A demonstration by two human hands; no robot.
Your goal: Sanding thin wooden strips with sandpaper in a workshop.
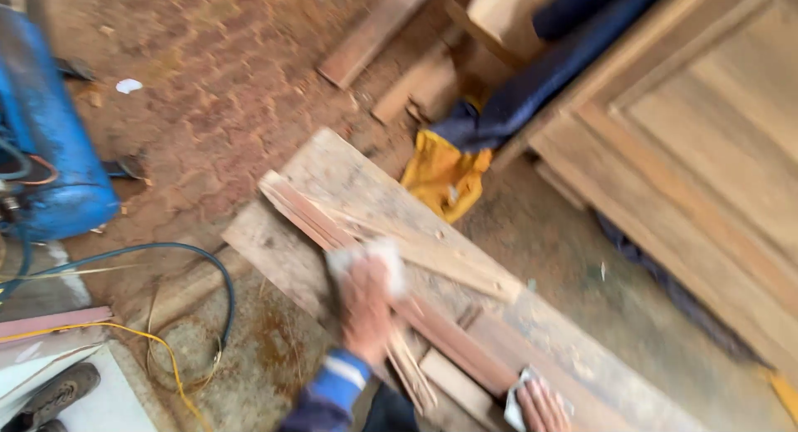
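We see the left hand point(366, 303) closed on a pale cloth point(370, 257), pressing it against a reddish wooden strip point(416, 311) that lies on a broad rough plank point(349, 182) on the dirt floor point(224, 83). The right hand point(542, 405), at the bottom edge, rests fingers spread on a second pale cloth point(514, 403) atop the same plank; grip unclear through blur. No containers visible to us. Left: blue machine point(41, 141), blue hose point(208, 266). Behind: yellow rag point(440, 178), panelled door point(706, 149).
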